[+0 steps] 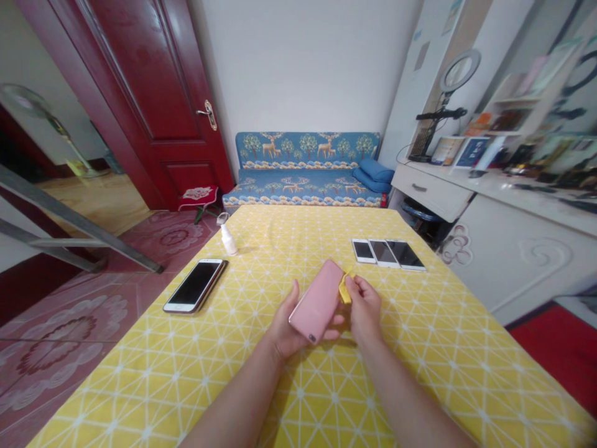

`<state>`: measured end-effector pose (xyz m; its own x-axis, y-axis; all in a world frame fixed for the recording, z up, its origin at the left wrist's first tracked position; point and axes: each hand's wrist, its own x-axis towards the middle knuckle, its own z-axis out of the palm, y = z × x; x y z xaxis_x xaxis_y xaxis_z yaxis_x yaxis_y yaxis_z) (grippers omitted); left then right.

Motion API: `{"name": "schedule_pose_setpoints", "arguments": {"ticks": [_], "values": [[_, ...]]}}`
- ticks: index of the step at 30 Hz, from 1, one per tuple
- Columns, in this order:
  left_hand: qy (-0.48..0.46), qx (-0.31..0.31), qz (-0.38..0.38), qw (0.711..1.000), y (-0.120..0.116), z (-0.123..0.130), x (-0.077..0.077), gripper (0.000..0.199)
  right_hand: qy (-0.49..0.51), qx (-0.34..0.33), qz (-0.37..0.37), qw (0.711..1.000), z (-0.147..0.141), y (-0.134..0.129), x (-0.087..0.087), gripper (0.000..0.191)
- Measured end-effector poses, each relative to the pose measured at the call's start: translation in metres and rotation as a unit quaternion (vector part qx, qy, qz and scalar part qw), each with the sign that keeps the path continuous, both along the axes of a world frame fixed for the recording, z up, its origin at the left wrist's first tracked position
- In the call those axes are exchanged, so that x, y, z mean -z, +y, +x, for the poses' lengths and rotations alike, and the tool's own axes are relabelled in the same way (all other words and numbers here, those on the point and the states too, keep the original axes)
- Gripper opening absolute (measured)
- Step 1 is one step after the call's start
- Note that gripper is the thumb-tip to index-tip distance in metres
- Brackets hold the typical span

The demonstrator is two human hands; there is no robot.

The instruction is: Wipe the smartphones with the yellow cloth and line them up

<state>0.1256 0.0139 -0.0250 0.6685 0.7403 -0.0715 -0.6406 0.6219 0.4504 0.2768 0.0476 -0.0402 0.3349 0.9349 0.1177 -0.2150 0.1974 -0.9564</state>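
My left hand (286,326) cradles a pink smartphone (317,302) with its back facing up, the camera lens (312,338) at the corner nearest me. My right hand (366,308) is close beside it, its fingers (357,285) pinching a yellow cloth (346,286) against the phone's far edge. The hands are apart, with the phone between them. From this angle, I can't be sure how much of the cloth is touching the phone. The counter (420,354), covered in a yellow patterned tablecloth, runs out ahead of me.

Toward the left of the frame, a white-framed smartphone (194,286) lies alone, screen up. Beyond it sits a small white spray bottle (228,239). To the right, three more phones lie side by side, screens up: a white phone (362,251), a second phone (384,253), and a third phone (405,255).

Past the counter's far edge, a blue sofa (305,168) with a deer pattern stands against the wall. A dark red door (140,93) fills the upper left, and a white drawer unit (431,191) with a ring light (459,71) above it stands at the right.
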Motion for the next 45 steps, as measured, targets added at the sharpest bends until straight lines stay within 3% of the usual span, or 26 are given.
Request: {"name": "schedule_pose_setpoints", "arguments": {"ticks": [3,6,10,16,22,25,31,38,42,45], "values": [[-0.035,-0.001,0.011,0.999,-0.002,0.0,-0.004,0.077,-0.071,0.084,0.008,0.994,0.005,0.005,0.005,0.036],[-0.049,-0.015,0.01,0.999,-0.003,0.002,-0.004,0.069,-0.138,0.101,0.022,0.985,0.009,0.008,0.009,0.037],[-0.053,-0.105,-0.037,0.992,0.001,0.005,-0.001,0.059,-0.238,0.062,0.081,0.966,0.006,0.006,0.011,0.031],[-0.06,-0.213,-0.092,0.971,0.01,-0.002,0.0,0.052,-0.369,-0.072,0.154,0.914,-0.014,-0.016,0.002,0.021],[-0.039,-0.18,-0.108,0.977,0.011,-0.008,-0.001,0.062,-0.494,-0.12,0.271,0.817,-0.037,-0.044,-0.013,0.02],[-0.022,-0.168,-0.109,0.98,0.009,-0.003,0.001,0.057,-0.528,-0.109,0.283,0.793,-0.044,-0.044,-0.015,0.022],[-0.034,-0.157,-0.09,0.983,0.001,0.014,0.001,0.04,-0.51,-0.002,0.268,0.817,-0.027,-0.022,-0.009,0.026],[0.057,-0.092,0.03,0.994,-0.005,0.02,-0.003,0.054,-0.431,0.128,0.148,0.881,0.012,0.009,0.006,0.03],[0.084,-0.097,0.058,0.99,-0.008,0.022,-0.006,0.05,-0.388,0.11,0.167,0.9,0.008,0.004,0.0,0.03],[0.108,-0.117,0.025,0.987,-0.009,0.024,-0.008,0.037,-0.379,0.023,0.225,0.897,-0.006,-0.01,-0.008,0.032]]}}
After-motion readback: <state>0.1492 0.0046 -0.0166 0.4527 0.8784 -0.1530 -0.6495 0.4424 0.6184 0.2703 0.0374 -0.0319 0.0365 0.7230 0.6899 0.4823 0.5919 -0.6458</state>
